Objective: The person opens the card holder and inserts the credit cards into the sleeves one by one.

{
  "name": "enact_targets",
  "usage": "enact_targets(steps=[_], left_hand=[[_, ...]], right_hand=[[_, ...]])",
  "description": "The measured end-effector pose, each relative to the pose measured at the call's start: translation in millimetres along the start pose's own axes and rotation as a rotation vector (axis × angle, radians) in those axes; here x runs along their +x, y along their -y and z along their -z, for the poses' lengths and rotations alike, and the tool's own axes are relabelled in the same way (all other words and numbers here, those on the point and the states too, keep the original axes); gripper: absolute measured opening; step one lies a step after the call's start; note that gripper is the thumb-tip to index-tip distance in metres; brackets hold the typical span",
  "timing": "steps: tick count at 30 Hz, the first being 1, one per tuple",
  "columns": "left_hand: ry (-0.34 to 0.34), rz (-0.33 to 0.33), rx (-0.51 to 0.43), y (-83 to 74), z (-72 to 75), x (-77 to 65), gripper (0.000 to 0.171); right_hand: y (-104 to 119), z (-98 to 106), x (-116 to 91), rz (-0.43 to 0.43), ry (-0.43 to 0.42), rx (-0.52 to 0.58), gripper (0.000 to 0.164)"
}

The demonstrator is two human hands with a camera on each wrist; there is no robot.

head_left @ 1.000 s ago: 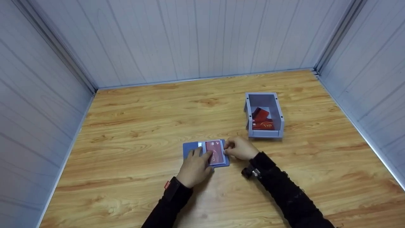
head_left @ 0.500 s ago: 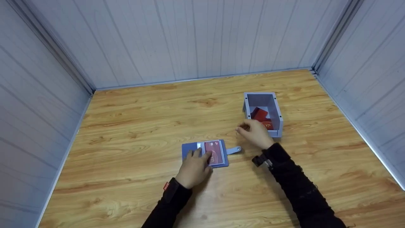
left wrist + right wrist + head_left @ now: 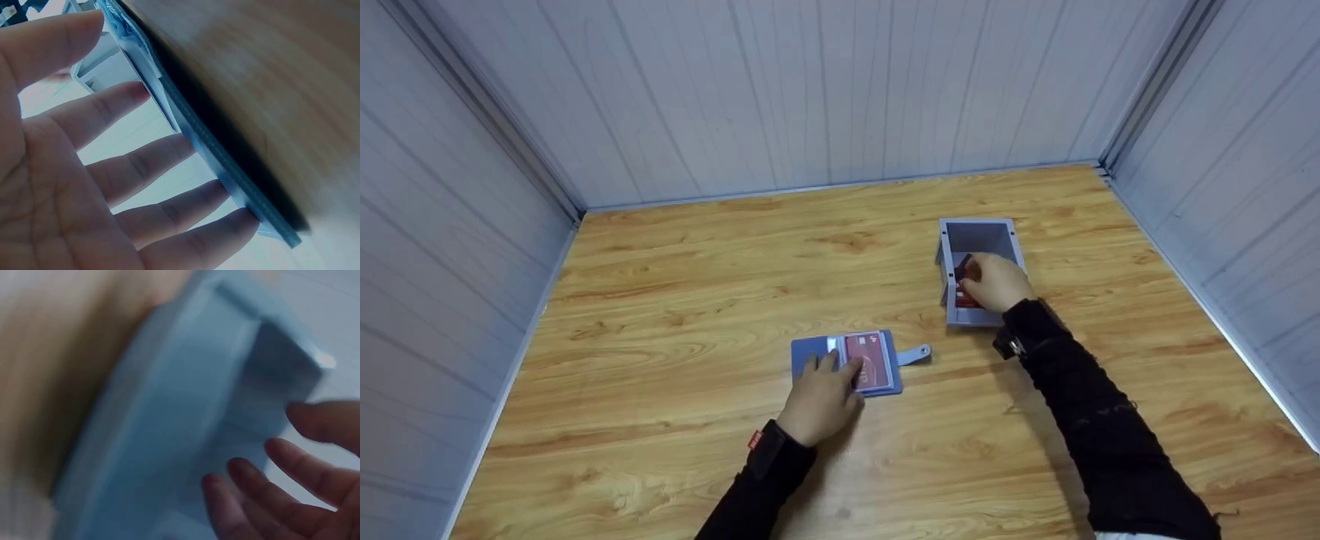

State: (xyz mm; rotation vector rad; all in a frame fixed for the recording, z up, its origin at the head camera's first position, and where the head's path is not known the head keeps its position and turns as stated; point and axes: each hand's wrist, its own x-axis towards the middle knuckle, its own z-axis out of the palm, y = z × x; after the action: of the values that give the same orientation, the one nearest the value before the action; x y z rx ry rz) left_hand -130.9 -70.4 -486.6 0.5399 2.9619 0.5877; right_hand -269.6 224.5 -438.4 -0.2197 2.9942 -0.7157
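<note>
Room: pale panelled walls (image 3: 780, 90) close in a wood-grain surface (image 3: 697, 285).
Blue card holder (image 3: 810, 349): lies open on the surface, nearer the person than the bin; likely light and bendy, best held by its cover edges.
Red card (image 3: 871, 352): sits in the holder's clear sleeve; probably thin, stiff and slick, so a pinch at the edges suits it.
Snap strap (image 3: 913, 355): sticks out from the holder's right edge, unfastened; looks flexible.
Left hand (image 3: 819, 401): fingers (image 3: 140, 169) spread, tips resting on the open holder.
Right hand (image 3: 997, 281): over the bin's cards; fingers (image 3: 306, 469) apart, slightly bent, nothing visible between them; contact with a card, cannot tell.
Grey bin (image 3: 971, 318): stands beyond the holder, to its right.
Loose red cards (image 3: 966, 298): inside the bin, partly hidden.
</note>
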Motion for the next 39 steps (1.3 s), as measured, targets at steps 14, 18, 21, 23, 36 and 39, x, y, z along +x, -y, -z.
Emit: enact_targets(steps=[14,18,21,23,36,39], left_hand=[[0.000,0.000,0.024,0.1,-0.3,0.1,0.047],[0.004,0.004,0.019,-0.9,0.4,0.0,0.046],[-0.001,0.005,0.012,-1.4,0.5,-0.3,0.046],[-0.003,0.005,0.009,-1.2,0.1,-0.4,0.045],[-0.045,-0.008,0.007,-0.8,-3.3,0.1,0.041],[-0.053,-0.006,0.005,-0.8,-3.0,-0.1,0.040]], right_hand=[[-8,-14,11,-0.044,0.084,-0.177,0.009],[-10,-14,12,-0.036,0.089,-0.164,0.005],[-9,-14,12,-0.033,0.090,-0.162,0.005],[-8,-13,13,-0.032,0.090,-0.165,0.005],[-4,-13,13,-0.068,0.069,-0.285,0.022],[-2,-10,13,-0.076,0.067,-0.287,0.022]])
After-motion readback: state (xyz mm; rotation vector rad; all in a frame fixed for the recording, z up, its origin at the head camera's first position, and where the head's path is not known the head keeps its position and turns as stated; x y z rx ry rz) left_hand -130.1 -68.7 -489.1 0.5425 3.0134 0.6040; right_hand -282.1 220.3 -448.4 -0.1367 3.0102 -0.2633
